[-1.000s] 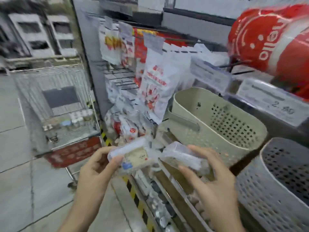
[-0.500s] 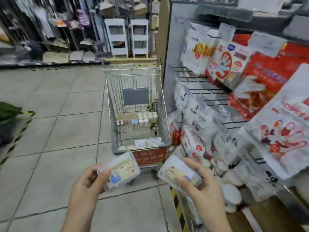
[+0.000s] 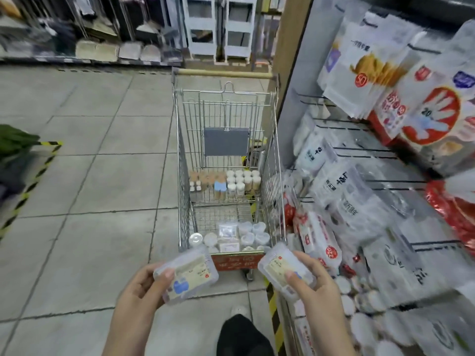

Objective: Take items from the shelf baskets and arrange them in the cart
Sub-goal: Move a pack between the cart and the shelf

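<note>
Cart (image 3: 226, 155) looks closer now; left hand (image 3: 144, 289) and right hand (image 3: 313, 283) each still grip a clear box (image 3: 186, 274).

Silver wire cart (image 3: 180, 160) with red front sign (image 3: 237, 262); grey tiled floor (image 3: 84, 227); yellow-black striped tape (image 3: 273, 327); clear boxes (image 3: 187, 276) with cream labels.

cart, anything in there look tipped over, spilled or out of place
Nothing stands out. In the shopping cart the small bottles stand upright in rows at the far end, and the clear boxes and round tubs sit packed together at the near end. Each hand holds one clear plastic box, left and right.
</note>
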### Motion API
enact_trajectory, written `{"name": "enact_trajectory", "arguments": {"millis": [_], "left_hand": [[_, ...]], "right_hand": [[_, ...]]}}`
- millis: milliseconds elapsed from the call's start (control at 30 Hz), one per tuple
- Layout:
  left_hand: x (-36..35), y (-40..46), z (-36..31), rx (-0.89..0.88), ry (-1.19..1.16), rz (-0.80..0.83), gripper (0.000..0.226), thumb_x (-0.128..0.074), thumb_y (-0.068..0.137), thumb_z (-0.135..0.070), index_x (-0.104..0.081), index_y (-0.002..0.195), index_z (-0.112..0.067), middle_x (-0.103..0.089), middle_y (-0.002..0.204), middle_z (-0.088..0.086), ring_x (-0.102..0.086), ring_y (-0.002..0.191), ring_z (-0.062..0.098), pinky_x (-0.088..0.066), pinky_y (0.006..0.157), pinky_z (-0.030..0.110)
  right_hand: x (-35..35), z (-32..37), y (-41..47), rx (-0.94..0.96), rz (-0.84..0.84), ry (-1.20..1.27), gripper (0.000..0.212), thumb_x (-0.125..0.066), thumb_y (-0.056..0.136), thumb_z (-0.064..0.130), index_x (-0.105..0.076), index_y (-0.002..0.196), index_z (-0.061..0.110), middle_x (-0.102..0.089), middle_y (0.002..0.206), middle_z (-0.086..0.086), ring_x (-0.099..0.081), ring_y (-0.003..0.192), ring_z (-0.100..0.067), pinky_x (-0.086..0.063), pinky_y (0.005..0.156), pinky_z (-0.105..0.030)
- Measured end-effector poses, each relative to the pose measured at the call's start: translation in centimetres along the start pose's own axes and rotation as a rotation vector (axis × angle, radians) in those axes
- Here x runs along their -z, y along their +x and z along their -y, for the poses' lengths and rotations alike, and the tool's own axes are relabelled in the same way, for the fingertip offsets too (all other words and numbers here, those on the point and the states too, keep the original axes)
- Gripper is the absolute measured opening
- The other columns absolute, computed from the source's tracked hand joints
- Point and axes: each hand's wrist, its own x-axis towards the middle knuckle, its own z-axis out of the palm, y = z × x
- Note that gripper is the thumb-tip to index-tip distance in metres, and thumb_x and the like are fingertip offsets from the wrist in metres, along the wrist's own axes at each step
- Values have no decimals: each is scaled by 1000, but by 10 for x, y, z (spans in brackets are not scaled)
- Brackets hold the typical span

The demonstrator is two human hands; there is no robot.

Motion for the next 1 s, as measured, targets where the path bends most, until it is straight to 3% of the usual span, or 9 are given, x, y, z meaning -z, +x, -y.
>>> {"name": "enact_trajectory", "arguments": {"millis": [100, 233, 400, 500, 567, 667, 767, 933, 1000], "left_hand": [[-23, 36, -4, 20, -10, -45, 12, -56, 89, -4, -65, 97, 0, -70, 80, 12, -63, 71, 24, -54, 68, 36], [-65, 85, -5, 66, 7, -53, 11, -56, 91, -4, -65, 95, -2, -72, 81, 14, -66, 71, 23, -56, 58, 30], [-120, 136, -3, 143, 29, -11, 9, -58, 90, -8, -66, 94, -6, -73, 85, 14, -69, 74, 27, -53, 56, 32], [-140, 162, 0, 195, 33, -14, 6, -59, 90, -8, -65, 91, -7, -73, 83, 11, -70, 73, 24, -51, 47, 23], [-149, 181, 6, 240, 46, -22, 5, -60, 90, -8, -64, 91, -6, -73, 84, 11, -70, 78, 26, -51, 47, 20], [-158, 215, 18, 291, 72, -19, 6, -61, 88, -10, -64, 88, -4, -74, 82, 9, -71, 80, 27, -55, 55, 26], [-167, 254, 33, 348, 75, -28, 6, -63, 88, -9, -64, 85, -4, -73, 78, 8, -70, 80, 28, -55, 58, 29], [-188, 326, 60, 409, 107, -76, 9, -68, 85, -13, -63, 86, -6, -63, 78, 9, -63, 75, 23, -54, 73, 39], [-197, 355, 69, 394, 151, -62, 13, -69, 85, -16, -61, 82, -6, -58, 70, 6, -57, 66, 23, -49, 68, 39]], "right_hand": [[-12, 7, 51, -22, 43, -35, 34, -64, 87, 0, -65, 107, 27, -63, 116, 6, -61, 105, -15, -55, 79, -27], [-18, 13, 115, -11, 68, -75, 37, -63, 86, 2, -62, 104, 34, -64, 110, 12, -58, 74, -2, -46, 60, -20], [-21, 7, 189, -112, 54, -49, 38, -75, 80, 11, -59, 106, 33, -64, 113, 1, -63, 98, -23, -50, 68, -35], [-31, 0, 225, -170, 47, -48, 31, -76, 78, 5, -63, 98, 25, -71, 102, -3, -68, 88, -18, -51, 53, -21], [-42, -8, 247, -198, 43, -53, 28, -75, 78, 1, -65, 95, 22, -72, 98, -4, -69, 85, -16, -51, 57, -21], [-58, -23, 278, -204, 14, -65, 28, -73, 79, -1, -65, 93, 22, -68, 94, 2, -66, 78, -2, -49, 56, -15], [-76, -39, 313, -216, 36, -95, 29, -71, 82, 3, -66, 95, 29, -66, 97, 14, -63, 86, -2, -48, 60, -11], [-106, -80, 386, -300, -27, -97, 29, -66, 87, 4, -61, 108, 24, -60, 102, 15, -56, 87, 4, -46, 58, -8], [-118, -101, 415, -335, -87, -81, 30, -64, 88, 1, -58, 112, 18, -62, 102, 8, -59, 86, -1, -48, 61, -7]]}}
